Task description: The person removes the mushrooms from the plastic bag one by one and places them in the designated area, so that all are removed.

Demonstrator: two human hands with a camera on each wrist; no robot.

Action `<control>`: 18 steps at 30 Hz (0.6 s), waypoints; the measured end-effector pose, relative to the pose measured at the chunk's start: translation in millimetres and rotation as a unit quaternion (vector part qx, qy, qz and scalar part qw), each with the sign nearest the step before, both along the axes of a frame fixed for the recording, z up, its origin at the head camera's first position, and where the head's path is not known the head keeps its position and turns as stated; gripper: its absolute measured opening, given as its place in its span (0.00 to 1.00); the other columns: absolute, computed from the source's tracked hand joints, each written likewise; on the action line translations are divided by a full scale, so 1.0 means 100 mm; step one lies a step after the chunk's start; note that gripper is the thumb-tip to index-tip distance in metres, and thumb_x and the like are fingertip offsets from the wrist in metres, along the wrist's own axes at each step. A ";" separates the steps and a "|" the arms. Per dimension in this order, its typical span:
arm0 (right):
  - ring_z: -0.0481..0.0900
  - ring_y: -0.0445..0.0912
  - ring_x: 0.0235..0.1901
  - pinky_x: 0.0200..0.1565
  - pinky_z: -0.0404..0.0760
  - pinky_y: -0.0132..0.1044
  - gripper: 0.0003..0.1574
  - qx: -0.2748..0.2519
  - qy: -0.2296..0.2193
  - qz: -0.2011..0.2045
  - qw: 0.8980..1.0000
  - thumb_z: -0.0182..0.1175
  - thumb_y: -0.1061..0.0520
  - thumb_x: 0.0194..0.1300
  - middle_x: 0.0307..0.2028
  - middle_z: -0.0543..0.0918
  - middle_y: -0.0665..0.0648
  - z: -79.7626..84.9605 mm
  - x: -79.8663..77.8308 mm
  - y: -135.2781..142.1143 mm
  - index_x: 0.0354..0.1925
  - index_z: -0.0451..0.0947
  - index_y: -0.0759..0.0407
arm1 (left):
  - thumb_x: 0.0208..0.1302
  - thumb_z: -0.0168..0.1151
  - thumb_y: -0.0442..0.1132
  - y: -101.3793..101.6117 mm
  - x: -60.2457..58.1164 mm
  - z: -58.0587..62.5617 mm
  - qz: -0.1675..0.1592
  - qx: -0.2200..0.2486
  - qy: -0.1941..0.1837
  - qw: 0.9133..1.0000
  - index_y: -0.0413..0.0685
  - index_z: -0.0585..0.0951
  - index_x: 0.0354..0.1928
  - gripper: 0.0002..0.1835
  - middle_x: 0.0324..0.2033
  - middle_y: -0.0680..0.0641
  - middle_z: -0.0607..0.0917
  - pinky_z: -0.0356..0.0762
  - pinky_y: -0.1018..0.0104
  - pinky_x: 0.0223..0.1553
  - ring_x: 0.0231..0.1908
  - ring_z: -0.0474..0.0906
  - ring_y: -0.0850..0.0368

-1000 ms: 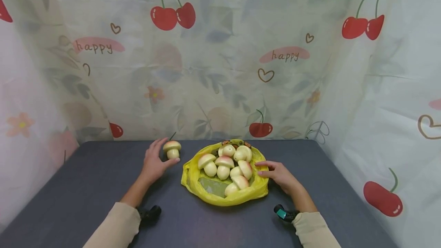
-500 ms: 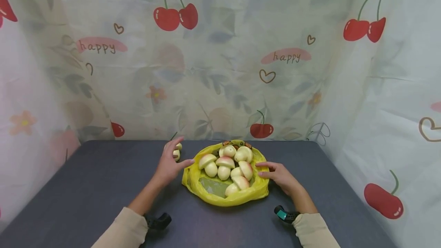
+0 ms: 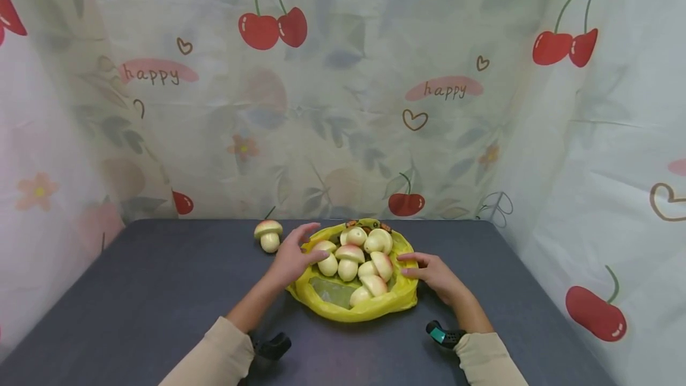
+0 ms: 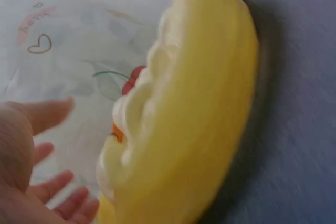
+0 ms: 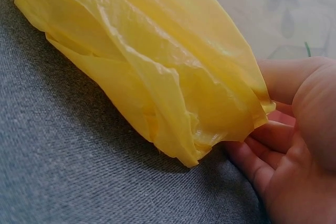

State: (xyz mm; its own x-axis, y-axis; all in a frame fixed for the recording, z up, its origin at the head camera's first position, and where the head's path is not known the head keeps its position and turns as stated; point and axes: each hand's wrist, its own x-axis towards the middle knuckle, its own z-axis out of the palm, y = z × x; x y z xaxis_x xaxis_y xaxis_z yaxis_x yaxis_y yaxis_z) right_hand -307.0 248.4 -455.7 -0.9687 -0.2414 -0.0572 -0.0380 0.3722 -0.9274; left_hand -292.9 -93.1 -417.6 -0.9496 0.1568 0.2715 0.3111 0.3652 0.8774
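Note:
A yellow plastic bag [image 3: 343, 313] sits on the dark table, its mouth rolled wide. Several cream mushrooms [image 3: 348, 262] with reddish caps lie inside. One more mushroom [image 3: 268, 236] stands on the table left of the bag. My left hand [image 3: 293, 262] hovers over the bag's left rim, fingers spread and holding nothing; in the left wrist view that hand [image 4: 31, 166] is apart from the bag [image 4: 189, 108]. At the right rim my right hand [image 3: 436, 273] holds the bag's edge between thumb and fingers, as the right wrist view shows on the yellow plastic [image 5: 157, 77].
The grey-blue table [image 3: 161, 290] extends around the bag. Behind it hangs a pale curtain [image 3: 343, 88] printed with cherries and hearts. A small orange-brown item [image 3: 383, 225] shows at the bag's back rim; its kind is unclear.
My left hand has moved right, away from beside the lone mushroom, to above the bag's left rim. That mushroom still stands on the table. My right hand has stayed at the bag's right rim.

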 end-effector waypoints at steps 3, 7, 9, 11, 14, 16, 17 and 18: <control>0.68 0.58 0.60 0.54 0.76 0.45 0.25 -0.001 -0.001 -0.004 1.000 0.64 0.56 0.66 0.61 0.74 0.65 -0.01 0.00 -0.01 0.58 0.78 0.64 | 0.59 0.70 0.41 0.08 -0.03 0.04 0.014 -0.034 -0.021 0.999 0.49 0.73 0.66 0.32 0.63 0.42 0.72 0.71 0.45 0.52 0.59 0.68 0.40; 0.68 0.57 0.60 0.54 0.75 0.44 0.24 -0.004 -0.003 -0.008 1.000 0.65 0.54 0.65 0.60 0.74 0.63 -0.04 -0.03 0.01 0.58 0.79 0.61 | 0.58 0.72 0.41 0.15 -0.08 0.07 0.020 -0.084 -0.038 0.996 0.47 0.74 0.64 0.32 0.62 0.41 0.73 0.72 0.45 0.52 0.58 0.70 0.39; 0.68 0.57 0.60 0.54 0.76 0.44 0.25 -0.006 -0.003 -0.005 1.000 0.65 0.55 0.65 0.60 0.74 0.63 -0.04 -0.02 0.01 0.58 0.79 0.62 | 0.57 0.72 0.43 0.18 -0.11 0.07 0.022 -0.119 -0.048 0.991 0.47 0.74 0.64 0.32 0.61 0.40 0.74 0.72 0.46 0.52 0.58 0.71 0.40; 0.68 0.58 0.60 0.54 0.76 0.44 0.25 -0.006 -0.002 -0.002 1.000 0.65 0.54 0.65 0.61 0.74 0.64 -0.04 -0.02 0.01 0.58 0.78 0.62 | 0.56 0.72 0.44 0.21 -0.15 0.07 0.027 -0.156 -0.056 0.986 0.48 0.75 0.64 0.32 0.60 0.40 0.74 0.72 0.46 0.52 0.58 0.70 0.40; 0.69 0.57 0.59 0.54 0.76 0.43 0.24 -0.004 -0.004 -0.005 1.000 0.65 0.54 0.65 0.60 0.74 0.63 -0.03 -0.02 0.01 0.57 0.79 0.62 | 0.55 0.73 0.48 0.26 -0.19 0.07 0.038 -0.216 -0.060 0.974 0.50 0.75 0.63 0.33 0.60 0.40 0.74 0.71 0.46 0.52 0.59 0.69 0.38; 0.69 0.57 0.59 0.54 0.76 0.43 0.24 -0.004 -0.007 -0.008 1.000 0.66 0.54 0.64 0.60 0.74 0.63 -0.03 -0.03 0.01 0.57 0.79 0.61 | 0.54 0.74 0.50 0.29 -0.21 0.06 0.045 -0.258 -0.057 0.964 0.50 0.75 0.63 0.34 0.59 0.40 0.74 0.71 0.46 0.51 0.59 0.68 0.37; 0.69 0.57 0.59 0.54 0.76 0.43 0.24 -0.002 -0.006 -0.007 1.000 0.65 0.54 0.64 0.60 0.74 0.63 -0.03 -0.03 0.01 0.57 0.79 0.61 | 0.53 0.74 0.52 0.31 -0.22 0.06 0.048 -0.278 -0.054 0.958 0.50 0.75 0.63 0.36 0.59 0.40 0.74 0.72 0.46 0.50 0.59 0.67 0.37; 0.69 0.57 0.59 0.54 0.76 0.43 0.25 -0.002 -0.007 -0.007 1.000 0.66 0.53 0.64 0.60 0.74 0.63 -0.03 -0.03 0.01 0.57 0.79 0.61 | 0.52 0.74 0.54 0.33 -0.22 0.06 0.050 -0.298 -0.051 0.952 0.51 0.74 0.64 0.37 0.58 0.40 0.74 0.72 0.46 0.50 0.58 0.67 0.37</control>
